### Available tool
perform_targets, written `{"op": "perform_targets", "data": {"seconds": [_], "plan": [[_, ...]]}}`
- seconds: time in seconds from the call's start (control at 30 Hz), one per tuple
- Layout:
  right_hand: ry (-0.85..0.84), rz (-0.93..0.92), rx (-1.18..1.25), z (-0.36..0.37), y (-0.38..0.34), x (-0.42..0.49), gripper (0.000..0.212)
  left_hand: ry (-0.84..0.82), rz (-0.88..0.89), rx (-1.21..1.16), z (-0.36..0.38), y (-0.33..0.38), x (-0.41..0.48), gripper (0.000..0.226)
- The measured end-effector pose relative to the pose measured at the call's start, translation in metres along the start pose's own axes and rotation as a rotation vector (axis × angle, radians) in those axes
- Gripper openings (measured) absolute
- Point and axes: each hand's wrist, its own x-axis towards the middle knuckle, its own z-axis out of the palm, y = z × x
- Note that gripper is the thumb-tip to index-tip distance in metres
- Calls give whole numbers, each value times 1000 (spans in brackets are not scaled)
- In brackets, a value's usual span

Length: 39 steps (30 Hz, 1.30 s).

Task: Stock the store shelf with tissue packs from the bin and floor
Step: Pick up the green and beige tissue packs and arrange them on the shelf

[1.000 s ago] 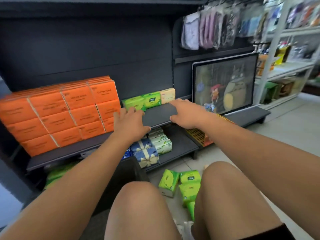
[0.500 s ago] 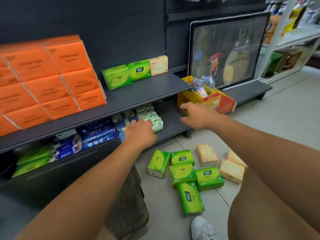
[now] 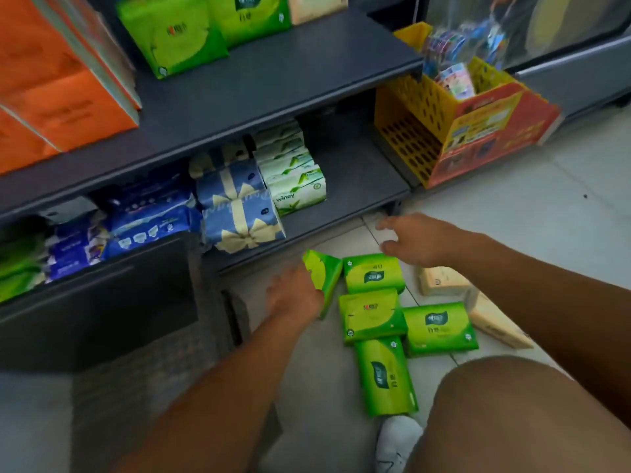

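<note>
L hand point(image 3: 296, 297) lies against the left face of a green tissue pack point(image 3: 323, 275), which stands tilted on edge on the floor point(image 3: 512, 213). Whether the fingers close round it: cannot tell. R hand point(image 3: 420, 241) hangs over the floor, fingers spread, grasping nothing. Four flat green packs point(image 3: 370, 315) lie just beside the tilted one, w/ beige packs point(image 3: 440, 281) to their right. Shelf point(image 3: 273, 83) above carries stocked packs point(image 3: 174, 39).
</note>
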Motion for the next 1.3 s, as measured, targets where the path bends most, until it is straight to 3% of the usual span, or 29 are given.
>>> {"op": "perform_targets", "data": {"seconds": [0.2,0.4,0.53,0.63,0.77,1.03,1.3], "plan": [[-95,72,101,65,42,22,50,-32,-180,-103,66,-4,41,107],[-131,106,129,101,68,27,53,40,-229,-250,105,-13,62,123],[-140,126,153,116,76,25,56,26,-239,-401,107,-21,73,113],[-148,113,165,122,74,23,58,36,-203,-373,94,-24,76,93],[-121,51,142,130,69,21,71,33,-139,-268,70,-27,64,85],[-276,-63,-13,168,59,17,118,103,-63,-196,57,-35,22,85],[-146,-29,15,190,44,18,125,168,-26,-300,50,-36,6,87]]}}
